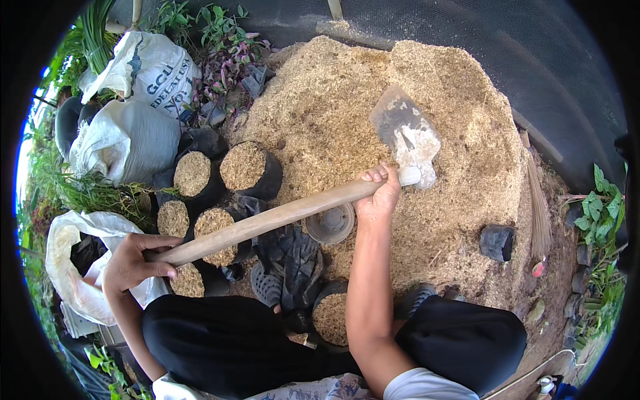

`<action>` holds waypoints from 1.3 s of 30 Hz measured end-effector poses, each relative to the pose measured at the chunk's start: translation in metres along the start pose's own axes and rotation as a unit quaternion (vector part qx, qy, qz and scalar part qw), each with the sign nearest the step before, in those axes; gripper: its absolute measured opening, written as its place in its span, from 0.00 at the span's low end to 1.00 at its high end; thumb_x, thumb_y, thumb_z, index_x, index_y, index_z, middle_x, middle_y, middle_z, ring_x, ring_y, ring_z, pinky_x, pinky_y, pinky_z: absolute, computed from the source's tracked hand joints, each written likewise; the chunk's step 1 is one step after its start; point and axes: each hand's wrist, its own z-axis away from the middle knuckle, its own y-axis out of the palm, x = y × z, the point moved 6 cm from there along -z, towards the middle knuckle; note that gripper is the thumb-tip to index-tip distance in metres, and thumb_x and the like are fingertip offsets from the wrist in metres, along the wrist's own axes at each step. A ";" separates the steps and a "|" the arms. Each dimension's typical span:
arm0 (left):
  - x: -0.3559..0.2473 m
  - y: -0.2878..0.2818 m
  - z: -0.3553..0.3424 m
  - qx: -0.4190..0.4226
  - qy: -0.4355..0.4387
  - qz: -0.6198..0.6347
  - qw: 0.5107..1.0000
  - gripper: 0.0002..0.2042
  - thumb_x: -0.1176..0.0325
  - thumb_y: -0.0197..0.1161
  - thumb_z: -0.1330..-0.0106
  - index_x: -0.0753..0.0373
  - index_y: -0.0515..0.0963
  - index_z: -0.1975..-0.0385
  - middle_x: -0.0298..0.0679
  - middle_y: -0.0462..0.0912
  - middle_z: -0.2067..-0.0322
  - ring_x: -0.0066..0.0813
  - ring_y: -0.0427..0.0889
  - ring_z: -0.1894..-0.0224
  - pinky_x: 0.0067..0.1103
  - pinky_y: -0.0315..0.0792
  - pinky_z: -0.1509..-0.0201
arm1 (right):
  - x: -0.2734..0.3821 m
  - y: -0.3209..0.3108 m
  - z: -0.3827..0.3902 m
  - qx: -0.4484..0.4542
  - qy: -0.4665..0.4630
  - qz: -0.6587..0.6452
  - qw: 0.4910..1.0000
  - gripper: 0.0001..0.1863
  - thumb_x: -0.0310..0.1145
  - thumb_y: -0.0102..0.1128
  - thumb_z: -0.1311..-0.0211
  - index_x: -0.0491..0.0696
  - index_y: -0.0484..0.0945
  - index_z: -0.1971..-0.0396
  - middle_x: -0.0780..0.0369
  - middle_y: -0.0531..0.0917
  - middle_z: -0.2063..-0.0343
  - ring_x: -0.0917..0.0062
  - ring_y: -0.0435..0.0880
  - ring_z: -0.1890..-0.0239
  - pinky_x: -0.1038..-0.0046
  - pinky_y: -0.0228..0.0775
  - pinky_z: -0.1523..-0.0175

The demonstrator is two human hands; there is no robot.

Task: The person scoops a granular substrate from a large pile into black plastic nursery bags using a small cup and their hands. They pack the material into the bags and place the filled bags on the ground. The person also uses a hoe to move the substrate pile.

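A hoe with a long wooden handle (280,217) slants across in front of me. Its broad metal blade (403,127), caked with pale dried dirt, rests on a wide heap of brown, sawdust-like material (327,100). My right hand (380,193) is wrapped round the handle close to the blade. At the handle's other end, my left hand (137,263) grips with the thumb on one side and the fingers on the other. Under the handle stand several black planting bags filled with the same material, one of them (243,167) nearest the heap.
A shallow round plastic container (331,223) sits by the handle. White sacks (133,137) stand at the left, one open (87,293) by my left arm. Crumpled black bags (293,260) lie before my knees. A small black bag (497,242) and a stick broom (539,207) are at right.
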 end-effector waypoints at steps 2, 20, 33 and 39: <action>-0.017 -0.008 0.011 -0.053 0.020 0.001 0.998 0.31 0.64 0.92 0.53 0.69 0.90 0.47 0.39 0.92 0.63 0.24 0.87 0.60 0.24 0.79 0.51 | 0.021 0.013 0.001 0.055 0.007 -0.066 0.996 0.09 0.28 0.64 0.26 0.54 0.72 0.64 0.73 0.70 0.77 0.84 0.71 0.77 0.73 0.69 0.67; -0.322 0.044 -0.007 -0.104 0.488 0.218 0.839 0.28 0.53 0.62 0.16 0.69 0.65 0.31 0.58 0.81 0.44 0.34 0.89 0.54 0.21 0.87 0.62 | 0.380 0.054 0.079 0.230 -0.231 -0.294 0.899 0.14 0.28 0.60 0.24 0.52 0.70 0.73 0.70 0.72 0.80 0.81 0.75 0.78 0.76 0.78 0.67; -0.623 0.346 -0.007 0.175 0.687 0.092 0.700 0.14 0.65 0.69 0.20 0.65 0.77 0.43 0.44 0.89 0.59 0.28 0.91 0.64 0.25 0.86 0.63 | 0.572 -0.158 0.175 0.027 -0.479 -0.394 0.784 0.11 0.37 0.54 0.22 0.55 0.73 0.71 0.71 0.77 0.80 0.78 0.83 0.74 0.61 0.84 0.49; -0.631 0.418 0.006 0.195 0.663 0.058 0.720 0.18 0.62 0.71 0.23 0.62 0.75 0.41 0.53 0.89 0.59 0.50 0.92 0.59 0.42 0.83 0.51 | 0.538 -0.153 0.183 0.149 -0.453 -0.466 0.746 0.12 0.42 0.56 0.20 0.50 0.79 0.61 0.65 0.88 0.68 0.72 0.89 0.64 0.60 0.88 0.46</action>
